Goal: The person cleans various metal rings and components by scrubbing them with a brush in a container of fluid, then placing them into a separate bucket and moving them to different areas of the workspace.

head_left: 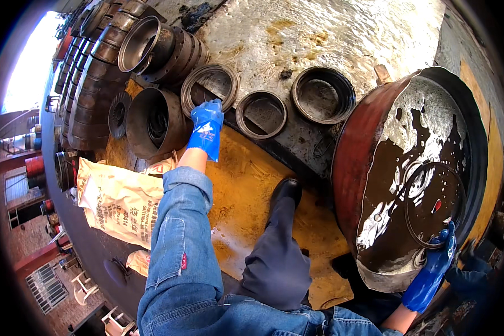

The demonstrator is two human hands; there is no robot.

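My left hand (207, 126), in a blue glove, reaches forward and rests on the rim of a metal ring (210, 84) lying on the ground; whether it grips the ring I cannot tell. My right hand (439, 255), also in a blue glove, holds a thin dark metal ring (431, 204) at its lower edge, inside a rusty red drum (353, 168) half full of dark oily liquid. My denim sleeve, dark trouser leg and black shoe (285, 190) show between the hands.
Two more rings (261, 115) (323, 95) lie in a row on the wet concrete. Stacks of cylindrical metal housings (157, 47) and a drum-shaped part (154, 120) stand at the upper left. A printed tan sack (120, 201) lies on the yellow-stained ground.
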